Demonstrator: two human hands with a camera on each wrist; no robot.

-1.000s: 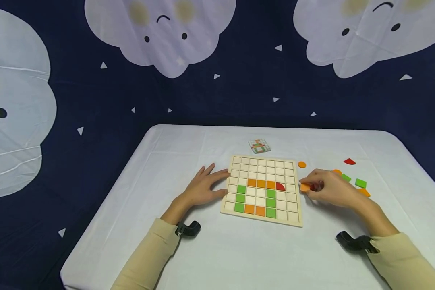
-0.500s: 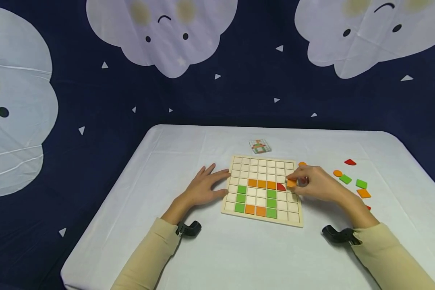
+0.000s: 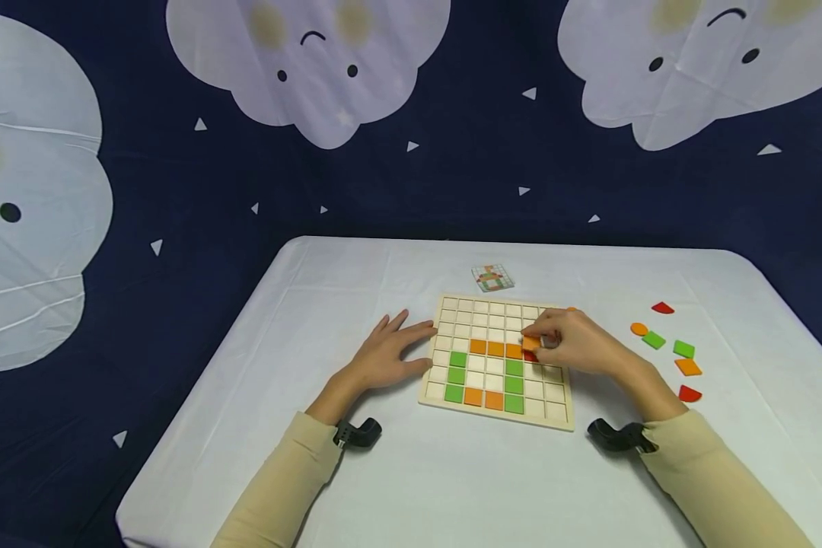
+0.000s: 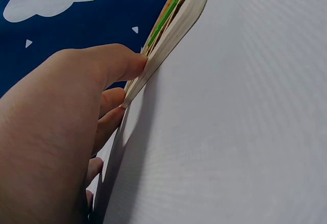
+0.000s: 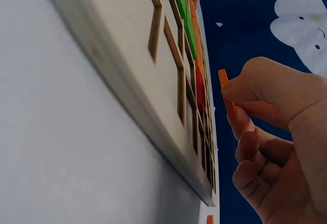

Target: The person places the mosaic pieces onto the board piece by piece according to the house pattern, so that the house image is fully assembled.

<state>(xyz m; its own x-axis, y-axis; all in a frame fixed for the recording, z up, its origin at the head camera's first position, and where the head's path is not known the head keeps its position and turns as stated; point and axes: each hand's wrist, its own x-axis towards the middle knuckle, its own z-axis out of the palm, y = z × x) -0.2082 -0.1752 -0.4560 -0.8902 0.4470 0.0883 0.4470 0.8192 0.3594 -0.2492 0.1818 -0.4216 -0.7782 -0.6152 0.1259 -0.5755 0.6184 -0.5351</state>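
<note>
My right hand [image 3: 582, 342] pinches an orange square tile [image 3: 530, 343] between thumb and fingers over the wooden grid board [image 3: 546, 411]. In the right wrist view the held tile [image 5: 228, 99] is tipped on edge, just above the board. Beneath it in the head view, a red quarter-round piece [image 3: 530, 357] is partly covered. Fingertips of my left hand [image 3: 387, 354] touch the board's left edge, thumb and fingers spread. Green tiles [image 3: 456, 376] and orange tiles [image 3: 495, 349] lie in the board's cells, forming a rough ring.
Right of the board lie loose pieces: green tiles [image 3: 683, 348], an orange tile [image 3: 688, 367], an orange disc [image 3: 638, 329] and red pieces [image 3: 689, 393]. A small patterned card [image 3: 492, 277] lies behind the board. White cloth [image 3: 452, 487] covers the table.
My right hand has carried the orange tile leftward from beside the board's right edge to over the red piece. My left hand has stayed at the board's edge.
</note>
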